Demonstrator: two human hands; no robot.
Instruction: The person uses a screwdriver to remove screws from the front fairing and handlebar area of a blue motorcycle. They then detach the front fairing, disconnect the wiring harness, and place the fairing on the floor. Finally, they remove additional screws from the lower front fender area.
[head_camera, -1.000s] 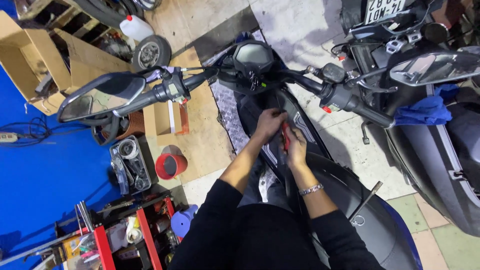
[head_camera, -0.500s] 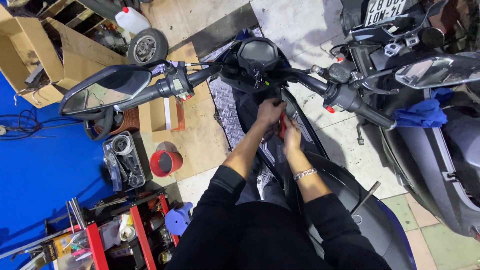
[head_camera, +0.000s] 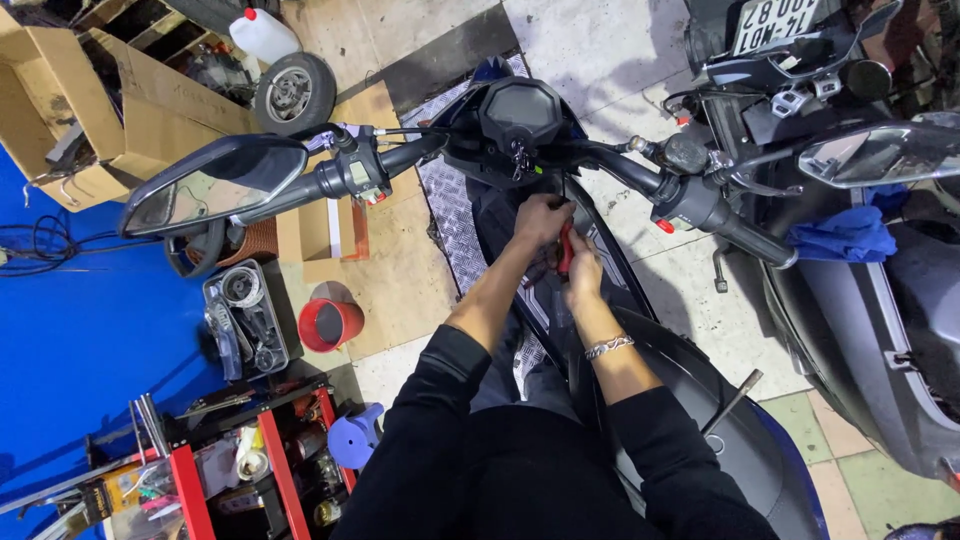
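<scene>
Workshop floor w/ scooter (head_camera: 520, 120): left hand (head_camera: 540, 220) closed on panel, right hand (head_camera: 582, 272) gripping red-handled tool (head_camera: 566, 245).

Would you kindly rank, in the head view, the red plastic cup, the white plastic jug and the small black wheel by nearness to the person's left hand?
From the left hand:
1. Red plastic cup, on the floor, lower left.
2. Small black wheel, upper left.
3. White plastic jug, just beyond the wheel.

Head camera looks steeply down, close over the handlebars (head_camera: 640, 165)
</scene>
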